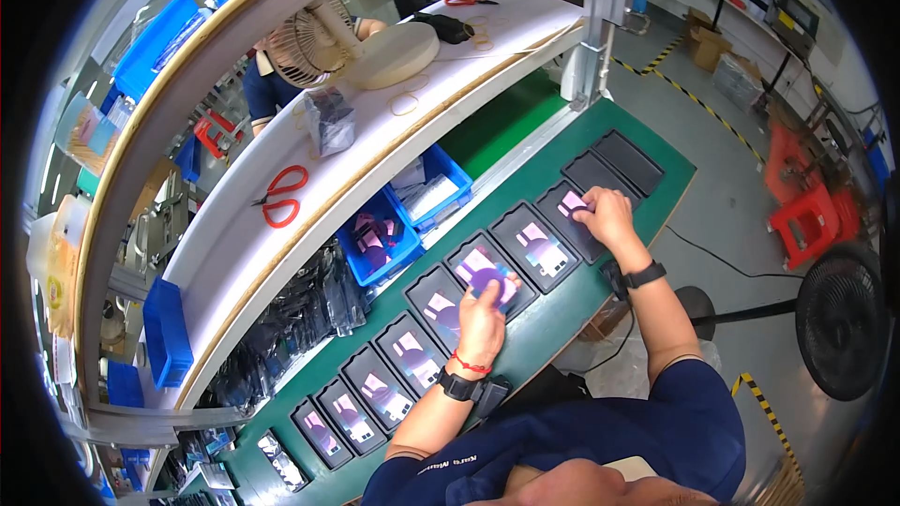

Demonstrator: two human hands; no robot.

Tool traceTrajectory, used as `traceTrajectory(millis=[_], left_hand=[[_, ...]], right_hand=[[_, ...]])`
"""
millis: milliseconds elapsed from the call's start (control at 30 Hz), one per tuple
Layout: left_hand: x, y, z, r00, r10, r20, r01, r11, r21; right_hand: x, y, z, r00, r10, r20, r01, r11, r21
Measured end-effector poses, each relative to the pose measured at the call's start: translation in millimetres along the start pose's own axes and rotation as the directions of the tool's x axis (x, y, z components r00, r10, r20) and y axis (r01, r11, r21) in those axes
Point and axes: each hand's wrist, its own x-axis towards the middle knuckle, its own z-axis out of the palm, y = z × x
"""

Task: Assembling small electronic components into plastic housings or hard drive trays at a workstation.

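A row of shallow black trays runs along the green table, and several hold flat pink-and-purple pieces, such as the filled tray (536, 245). My left hand (481, 323) is closed around a small bunch of pink-and-purple flat pieces (491, 283), above one of the trays. Farther right, my right hand (611, 216) pinches a single pink-and-purple flat piece (570, 203) over a black tray (583, 236); its fingertips partly hide the piece. Beyond that hand, black trays (630, 161) show no pieces in them.
Behind the trays, a blue bin (380, 256) holds more pink pieces, beside another blue bin (439, 195) with pale packets. The raised white shelf (361, 155) carries red-handled scissors (283, 197), a fan (314, 42) and a plastic bag (330, 122). A black fan (837, 323) stands right. Another person is behind the shelf.
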Motion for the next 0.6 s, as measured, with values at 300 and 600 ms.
traceTrajectory(millis=[300, 600], left_hand=[[8.9, -13.2, 17.0, 0.993, 0.098, 0.063, -0.109, 0.973, 0.206], [7.4, 12.2, -5.6, 0.997, 0.077, 0.025, -0.080, 0.977, 0.198]], right_hand=[[-52.5, -68.0, 9.5, 0.959, -0.138, 0.249, -0.078, 0.712, 0.698], [60.0, 75.3, -3.7, 0.997, -0.038, -0.061, 0.027, 0.985, -0.173]])
